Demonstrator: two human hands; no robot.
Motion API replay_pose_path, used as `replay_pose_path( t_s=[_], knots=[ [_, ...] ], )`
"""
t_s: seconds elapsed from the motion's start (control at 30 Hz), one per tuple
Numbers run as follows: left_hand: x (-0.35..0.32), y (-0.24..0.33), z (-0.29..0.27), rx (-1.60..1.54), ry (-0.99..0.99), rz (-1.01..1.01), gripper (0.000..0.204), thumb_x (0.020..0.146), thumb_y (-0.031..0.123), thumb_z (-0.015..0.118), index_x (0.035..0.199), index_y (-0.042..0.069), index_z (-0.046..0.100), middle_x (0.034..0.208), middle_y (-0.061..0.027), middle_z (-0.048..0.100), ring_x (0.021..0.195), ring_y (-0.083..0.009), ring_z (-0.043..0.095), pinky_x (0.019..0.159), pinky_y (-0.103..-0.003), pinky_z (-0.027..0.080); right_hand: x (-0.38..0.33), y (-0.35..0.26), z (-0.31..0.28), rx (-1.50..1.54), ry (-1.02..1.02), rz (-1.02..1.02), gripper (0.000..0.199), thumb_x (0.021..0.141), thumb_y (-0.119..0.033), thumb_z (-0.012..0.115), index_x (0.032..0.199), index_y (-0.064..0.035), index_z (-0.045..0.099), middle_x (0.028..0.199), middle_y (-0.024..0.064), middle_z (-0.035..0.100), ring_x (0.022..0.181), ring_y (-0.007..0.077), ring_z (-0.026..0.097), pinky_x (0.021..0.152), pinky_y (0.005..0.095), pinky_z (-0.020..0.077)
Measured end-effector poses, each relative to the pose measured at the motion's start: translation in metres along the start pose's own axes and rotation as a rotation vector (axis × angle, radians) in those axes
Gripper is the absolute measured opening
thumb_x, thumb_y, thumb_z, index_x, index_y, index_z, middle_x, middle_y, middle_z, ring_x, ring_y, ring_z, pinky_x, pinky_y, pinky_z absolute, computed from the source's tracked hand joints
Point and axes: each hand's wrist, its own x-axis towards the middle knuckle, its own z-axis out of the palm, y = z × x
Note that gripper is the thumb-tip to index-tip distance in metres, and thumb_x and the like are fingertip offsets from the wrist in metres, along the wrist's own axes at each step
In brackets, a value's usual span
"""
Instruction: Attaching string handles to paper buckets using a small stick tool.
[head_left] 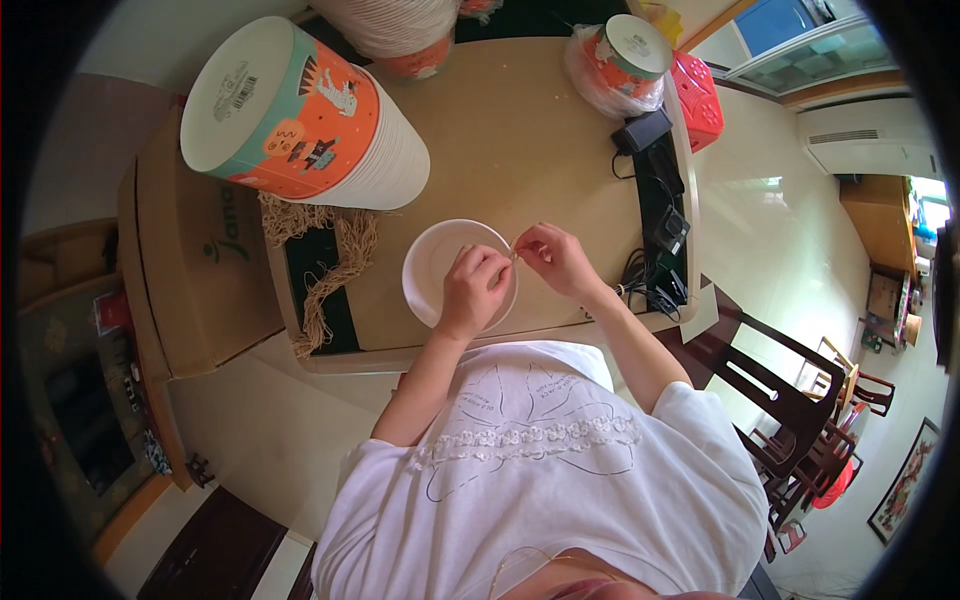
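A white round paper tub [425,262] stands mouth-up near the front edge of the table. My left hand [474,290] is over its right side, fingertips pinched together. Just right of the rim, my right hand [557,262] pinches with thumb and forefinger close to the left fingertips. Between them shows a short bit of thin beige string [514,248]; most of it is hidden by the fingers. Left of the tub, a bundle of loose beige string [343,270] hangs over the table's left side.
A tall stack of orange and green printed tubs [335,130] lies tilted at back left, beside a cardboard box [215,260]. More bagged tubs [615,65] stand at back right. Black adapters [642,130] and cables [650,285] line the right edge, near a red plastic stool [697,100].
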Motion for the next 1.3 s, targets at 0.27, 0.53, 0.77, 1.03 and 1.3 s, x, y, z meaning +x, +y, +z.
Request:
replay_pose_path(
  t_s=[0.27, 0.53, 0.77, 1.03, 1.3],
  knots=[
    [0.000, -0.004, 0.002, 0.134, -0.055, 0.034, 0.012, 0.069, 0.001, 0.069, 0.077, 0.006, 0.062, 0.082, -0.0061, 0.058, 0.079, -0.0258, 0.057, 0.068, -0.035, 0.049, -0.002, -0.007, -0.001, 0.012, -0.011, 0.016, 0.007, 0.081, -0.003, 0.063, 0.088, -0.0028, 0.065, 0.084, 0.0091, 0.060, 0.073, 0.0171, 0.060, 0.063, 0.0270, 0.0495],
    [-0.002, -0.007, 0.009, -0.044, 0.011, -0.168, 0.009, 0.073, 0.004, 0.069, 0.078, 0.005, 0.062, 0.081, -0.0072, 0.058, 0.077, -0.0249, 0.058, 0.066, -0.034, 0.050, -0.012, 0.001, 0.004, 0.011, -0.027, 0.045, 0.007, 0.082, -0.004, 0.064, 0.089, -0.0018, 0.064, 0.084, 0.0086, 0.061, 0.072, 0.0152, 0.060, 0.063, 0.0270, 0.0492],
    [0.000, -0.007, 0.009, -0.217, 0.010, -0.278, 0.005, 0.077, 0.003, 0.067, 0.081, 0.002, 0.065, 0.081, -0.0075, 0.061, 0.066, -0.0187, 0.060, 0.061, -0.029, 0.050, -0.007, 0.001, 0.006, 0.100, 0.005, 0.086, 0.011, 0.081, -0.005, 0.066, 0.090, -0.0010, 0.060, 0.084, 0.0090, 0.062, 0.071, 0.0166, 0.060, 0.063, 0.0280, 0.0496],
    [-0.006, -0.021, 0.015, -0.510, -0.055, -0.514, 0.006, 0.080, 0.005, 0.067, 0.083, 0.000, 0.066, 0.081, -0.0060, 0.063, 0.069, -0.0122, 0.062, 0.063, -0.024, 0.050, -0.007, -0.021, 0.003, -0.124, 0.071, -0.119, 0.009, 0.078, 0.001, 0.061, 0.086, -0.0023, 0.059, 0.078, 0.0106, 0.059, 0.067, 0.0199, 0.058, 0.060, 0.0299, 0.0486],
    [-0.006, -0.022, 0.015, -0.489, -0.022, -0.490, 0.004, 0.080, 0.005, 0.067, 0.083, 0.002, 0.067, 0.081, -0.0054, 0.063, 0.067, -0.0116, 0.061, 0.061, -0.023, 0.049, -0.003, 0.002, 0.005, 0.183, -0.006, 0.157, 0.009, 0.085, 0.000, 0.059, 0.093, -0.0013, 0.062, 0.076, 0.0023, 0.059, 0.068, 0.0074, 0.053, 0.061, 0.0224, 0.0454]
  ],
)
